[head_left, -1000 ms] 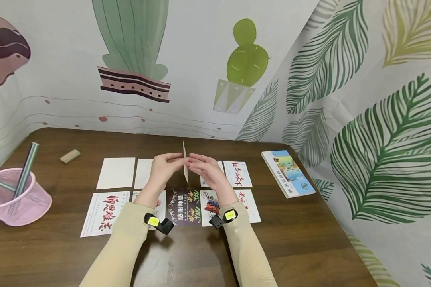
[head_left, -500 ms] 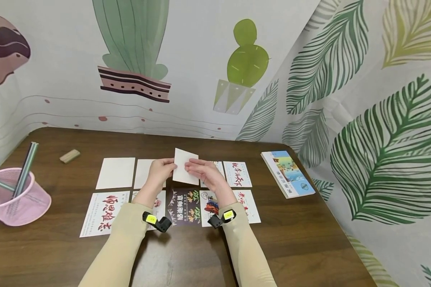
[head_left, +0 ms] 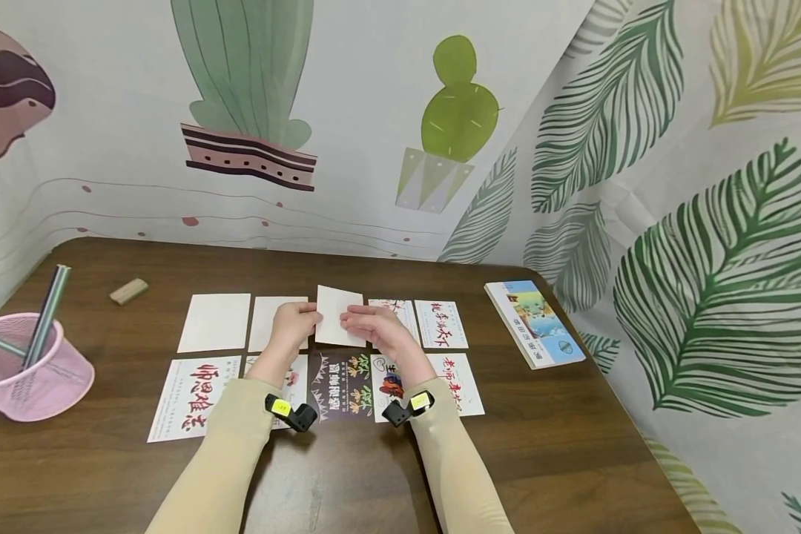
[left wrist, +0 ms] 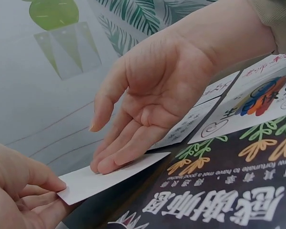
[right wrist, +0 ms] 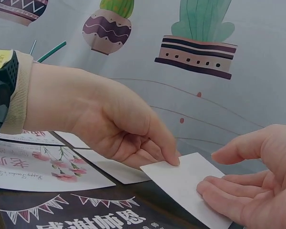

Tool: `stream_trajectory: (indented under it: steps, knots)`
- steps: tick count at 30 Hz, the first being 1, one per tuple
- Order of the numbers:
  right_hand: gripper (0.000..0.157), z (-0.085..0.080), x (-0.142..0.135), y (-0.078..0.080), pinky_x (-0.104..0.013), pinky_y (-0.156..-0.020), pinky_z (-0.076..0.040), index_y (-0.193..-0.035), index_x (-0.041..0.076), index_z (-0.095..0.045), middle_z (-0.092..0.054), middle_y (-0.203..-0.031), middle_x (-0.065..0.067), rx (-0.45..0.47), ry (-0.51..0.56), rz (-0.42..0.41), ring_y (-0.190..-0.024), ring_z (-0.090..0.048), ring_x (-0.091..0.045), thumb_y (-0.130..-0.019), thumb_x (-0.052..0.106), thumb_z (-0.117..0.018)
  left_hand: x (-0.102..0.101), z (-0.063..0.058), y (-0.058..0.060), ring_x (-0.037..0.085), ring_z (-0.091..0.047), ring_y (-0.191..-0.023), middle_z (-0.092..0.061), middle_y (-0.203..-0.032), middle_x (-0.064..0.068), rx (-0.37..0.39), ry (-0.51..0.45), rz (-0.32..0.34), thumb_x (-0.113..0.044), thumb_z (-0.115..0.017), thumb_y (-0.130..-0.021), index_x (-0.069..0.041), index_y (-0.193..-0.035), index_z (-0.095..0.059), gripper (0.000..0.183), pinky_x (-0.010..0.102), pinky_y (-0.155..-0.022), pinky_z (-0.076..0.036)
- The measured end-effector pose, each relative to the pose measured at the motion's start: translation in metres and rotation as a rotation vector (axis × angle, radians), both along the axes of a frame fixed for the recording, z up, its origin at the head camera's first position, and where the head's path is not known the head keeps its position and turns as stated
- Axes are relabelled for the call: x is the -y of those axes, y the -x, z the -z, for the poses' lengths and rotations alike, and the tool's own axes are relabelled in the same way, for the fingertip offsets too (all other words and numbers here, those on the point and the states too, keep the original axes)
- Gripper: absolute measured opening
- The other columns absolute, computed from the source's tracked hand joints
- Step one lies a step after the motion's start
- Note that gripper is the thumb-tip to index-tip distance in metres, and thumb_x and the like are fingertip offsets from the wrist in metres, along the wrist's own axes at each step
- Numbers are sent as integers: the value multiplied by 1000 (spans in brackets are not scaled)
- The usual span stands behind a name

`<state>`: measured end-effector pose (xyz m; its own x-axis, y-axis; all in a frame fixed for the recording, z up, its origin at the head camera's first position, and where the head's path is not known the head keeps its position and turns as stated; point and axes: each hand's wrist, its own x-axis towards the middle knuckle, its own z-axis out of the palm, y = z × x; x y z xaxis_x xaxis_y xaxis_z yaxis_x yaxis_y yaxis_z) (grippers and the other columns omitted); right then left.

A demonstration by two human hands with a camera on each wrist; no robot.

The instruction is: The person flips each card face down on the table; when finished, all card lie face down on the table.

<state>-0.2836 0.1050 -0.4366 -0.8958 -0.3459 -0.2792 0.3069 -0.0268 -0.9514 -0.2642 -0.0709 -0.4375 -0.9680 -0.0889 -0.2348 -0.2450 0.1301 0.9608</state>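
My left hand (head_left: 294, 324) pinches the left edge of a blank white card (head_left: 336, 317), thumb on top and fingers beneath, as the left wrist view shows. The straight fingers of my right hand (head_left: 383, 331) touch the card's upper face, its thumb held away from it. The card is slightly tilted, close over the table behind a dark purple card (head_left: 342, 386) with white lettering and drawn plants. In the right wrist view a card with pink flowers (right wrist: 52, 164) lies on the near left. My left hand partly covers another blank card (head_left: 265, 315) in the back row.
Cards lie in two rows, among them a blank card (head_left: 213, 322), a red-lettered card (head_left: 196, 397) and printed cards (head_left: 442, 324) on the right. A pink mesh pen cup (head_left: 36, 371) stands left, near a small wooden block (head_left: 129, 291). A card stack (head_left: 535, 322) lies right.
The card has turned from edge-on to lying nearly flat, its blank side up, and has come lower. My right fingers have slid onto its face while my left hand keeps its edge.
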Motion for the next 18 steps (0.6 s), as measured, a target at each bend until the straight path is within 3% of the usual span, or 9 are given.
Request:
stream_trajectory:
  steps: [11, 18]
  knots:
    - [47, 2, 4, -2, -36, -108, -46, -138, -11, -45, -55, -135, -30, 2, -39, -1, -125, -57, -33, -94, -2, -56, 0, 4, 0, 39, -58, -120, -57, -129, 34, -15, 53, 13, -1, -51, -94, 17, -131, -50, 41, 44, -103, -50]
    - [47, 4, 5, -2, -36, -108, -47, -137, -12, -45, -55, -134, -29, 18, -40, 9, -125, -57, -33, -93, -3, -57, 5, -5, -2, 38, -60, -119, -57, -130, 32, -28, 91, 24, -2, -52, -95, 15, -131, -52, 40, 41, -101, -52]
